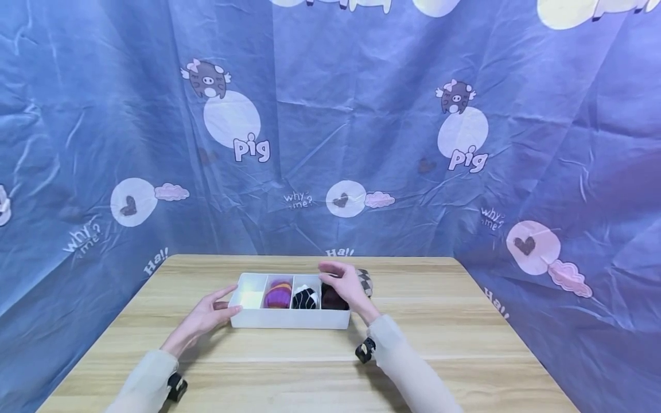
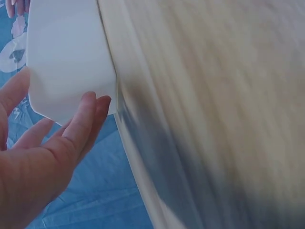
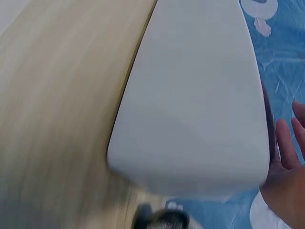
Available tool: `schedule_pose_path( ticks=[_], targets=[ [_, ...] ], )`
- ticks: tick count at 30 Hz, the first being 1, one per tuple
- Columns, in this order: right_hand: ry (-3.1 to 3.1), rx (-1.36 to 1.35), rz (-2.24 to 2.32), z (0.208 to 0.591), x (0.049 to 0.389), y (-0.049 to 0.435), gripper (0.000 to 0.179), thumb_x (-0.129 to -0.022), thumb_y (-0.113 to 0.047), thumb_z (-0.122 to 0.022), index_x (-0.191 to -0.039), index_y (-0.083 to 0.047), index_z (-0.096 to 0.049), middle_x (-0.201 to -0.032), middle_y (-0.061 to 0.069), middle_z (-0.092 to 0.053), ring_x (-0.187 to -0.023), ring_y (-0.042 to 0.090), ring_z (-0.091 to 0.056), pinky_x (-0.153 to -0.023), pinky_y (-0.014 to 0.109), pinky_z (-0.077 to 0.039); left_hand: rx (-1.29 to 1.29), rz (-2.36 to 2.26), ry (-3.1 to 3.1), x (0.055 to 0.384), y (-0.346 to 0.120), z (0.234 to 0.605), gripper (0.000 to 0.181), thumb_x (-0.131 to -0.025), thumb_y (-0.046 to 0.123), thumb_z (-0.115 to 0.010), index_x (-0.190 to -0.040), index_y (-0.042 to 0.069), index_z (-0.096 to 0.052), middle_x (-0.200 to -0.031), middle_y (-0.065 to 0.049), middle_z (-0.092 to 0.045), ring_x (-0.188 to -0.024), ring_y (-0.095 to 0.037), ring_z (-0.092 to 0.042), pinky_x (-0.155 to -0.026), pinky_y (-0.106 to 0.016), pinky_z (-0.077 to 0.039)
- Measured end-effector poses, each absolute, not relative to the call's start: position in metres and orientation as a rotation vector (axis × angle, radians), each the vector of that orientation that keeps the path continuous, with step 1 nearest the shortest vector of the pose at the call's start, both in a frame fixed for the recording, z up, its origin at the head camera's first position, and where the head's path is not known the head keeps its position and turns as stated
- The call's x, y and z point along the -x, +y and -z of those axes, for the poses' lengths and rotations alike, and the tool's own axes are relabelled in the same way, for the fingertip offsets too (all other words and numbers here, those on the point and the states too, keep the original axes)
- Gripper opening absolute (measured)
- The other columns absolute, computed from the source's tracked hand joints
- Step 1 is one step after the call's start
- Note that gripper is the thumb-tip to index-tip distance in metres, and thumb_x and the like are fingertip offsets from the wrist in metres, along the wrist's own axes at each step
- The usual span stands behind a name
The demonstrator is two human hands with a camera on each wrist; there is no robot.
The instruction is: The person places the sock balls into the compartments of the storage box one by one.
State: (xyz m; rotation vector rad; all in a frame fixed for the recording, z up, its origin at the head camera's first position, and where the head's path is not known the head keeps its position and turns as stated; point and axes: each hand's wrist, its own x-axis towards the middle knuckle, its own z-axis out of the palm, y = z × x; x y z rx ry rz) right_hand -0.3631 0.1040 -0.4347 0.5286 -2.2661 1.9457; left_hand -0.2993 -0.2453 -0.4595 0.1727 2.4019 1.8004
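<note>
A white four-compartment storage box (image 1: 289, 319) stands on the table. Its leftmost compartment shows a bare floor; the others hold a purple-and-orange striped bundle (image 1: 277, 295), a black bundle with white lines (image 1: 305, 298) and a dark brown bundle (image 1: 333, 299), apparently rolled cloth. At the box's left end, my left hand (image 1: 205, 314) rests with thumb and fingers spread against it. My right hand (image 1: 347, 283) reaches over the right compartment, partly covering the brown bundle. In the right wrist view its fingers (image 3: 287, 143) are spread apart; nothing is seen pinched, and their contact is hidden.
Behind the box's right end, a grey-and-white checked bundle (image 1: 365, 282) peeks out past my right hand. The light wooden table (image 1: 454, 332) meets a blue printed curtain (image 1: 310, 143) at the back and sides. Dark wrist devices sit on both sleeves.
</note>
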Motion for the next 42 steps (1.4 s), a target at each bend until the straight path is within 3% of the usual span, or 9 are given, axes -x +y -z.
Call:
schedule_pose_path(
  ticks=[9, 16, 19, 23, 28, 34, 39, 42],
  targets=[
    [-2.195, -0.399, -1.974, 0.437, 0.37, 0.14, 0.036, -0.088, -0.001, -0.068, -0.124, 0.007, -0.063, -0.125, 0.029, -0.063, -0.118, 0.038, -0.061, -0.091, 0.017, -0.053, -0.217, -1.801, 2.401, 0.302, -0.251, 0.46, 0.075, -0.092, 0.021, -0.069, -0.153, 0.005, -0.029, -0.14, -0.039, -0.043, -0.121, -0.039, -0.058, -0.096, -0.041, -0.056],
    [-2.169, -0.25, -1.974, 0.439, 0.375, 0.166, 0.037, -0.088, 0.0, -0.069, -0.124, 0.005, -0.063, -0.127, 0.025, -0.063, -0.11, 0.022, -0.066, -0.085, 0.014, -0.054, -0.223, -1.786, 2.41, 0.303, -0.253, 0.458, 0.075, -0.091, 0.021, -0.07, -0.152, 0.002, -0.03, -0.139, -0.039, -0.044, -0.119, -0.038, -0.059, -0.095, -0.04, -0.056],
    [-2.175, -0.216, -1.97, 0.44, 0.379, 0.178, 0.041, -0.086, 0.0, -0.07, -0.126, 0.004, -0.062, -0.13, 0.025, -0.061, -0.117, 0.03, -0.062, -0.086, 0.012, -0.053, -0.211, -1.782, 2.416, 0.303, -0.252, 0.457, 0.075, -0.091, 0.021, -0.071, -0.152, 0.001, -0.031, -0.139, -0.039, -0.045, -0.119, -0.038, -0.06, -0.094, -0.04, -0.057],
    [-2.242, -0.224, -1.936, 0.444, 0.382, 0.193, 0.048, -0.085, 0.0, -0.072, -0.131, 0.004, -0.058, -0.137, 0.024, -0.056, -0.131, 0.038, -0.05, -0.104, 0.026, -0.049, -0.191, -1.764, 2.428, 0.302, -0.251, 0.456, 0.075, -0.09, 0.021, -0.071, -0.151, 0.0, -0.032, -0.137, -0.039, -0.047, -0.116, -0.037, -0.062, -0.093, -0.04, -0.057],
    [-2.39, -0.267, -1.845, 0.449, 0.381, 0.208, 0.056, -0.084, -0.003, -0.073, -0.136, 0.001, -0.053, -0.147, 0.022, -0.047, -0.142, 0.037, -0.035, -0.121, 0.052, -0.025, -0.175, -1.748, 2.431, 0.301, -0.251, 0.454, 0.076, -0.089, 0.021, -0.073, -0.15, 0.0, -0.033, -0.134, -0.039, -0.05, -0.112, -0.032, -0.064, -0.092, -0.039, -0.058],
    [-2.588, -0.273, -1.743, 0.456, 0.38, 0.217, 0.065, -0.082, -0.013, -0.076, -0.141, -0.005, -0.05, -0.154, 0.019, -0.039, -0.144, 0.039, -0.03, -0.121, 0.057, -0.02, -0.198, -1.71, 2.45, 0.3, -0.251, 0.451, 0.076, -0.09, 0.023, -0.072, -0.15, -0.001, -0.032, -0.134, -0.04, -0.049, -0.111, -0.029, -0.064, -0.092, -0.039, -0.058],
    [-2.617, -0.281, -1.858, 0.463, 0.382, 0.219, 0.072, -0.08, -0.008, -0.077, -0.144, -0.004, -0.046, -0.154, 0.022, -0.037, -0.144, 0.042, -0.029, -0.121, 0.057, -0.018, -0.177, -1.714, 2.447, 0.297, -0.249, 0.451, 0.076, -0.089, 0.022, -0.073, -0.15, -0.001, -0.033, -0.133, -0.041, -0.049, -0.111, -0.031, -0.063, -0.093, -0.042, -0.057],
    [-2.617, -0.306, -1.922, 0.465, 0.384, 0.219, 0.073, -0.081, -0.006, -0.076, -0.146, -0.005, -0.043, -0.152, 0.024, -0.039, -0.14, 0.044, -0.035, -0.12, 0.057, -0.022, -0.165, -1.726, 2.446, 0.297, -0.249, 0.452, 0.075, -0.09, 0.02, -0.072, -0.15, -0.001, -0.033, -0.132, -0.041, -0.049, -0.112, -0.033, -0.063, -0.094, -0.044, -0.057]
  ],
)
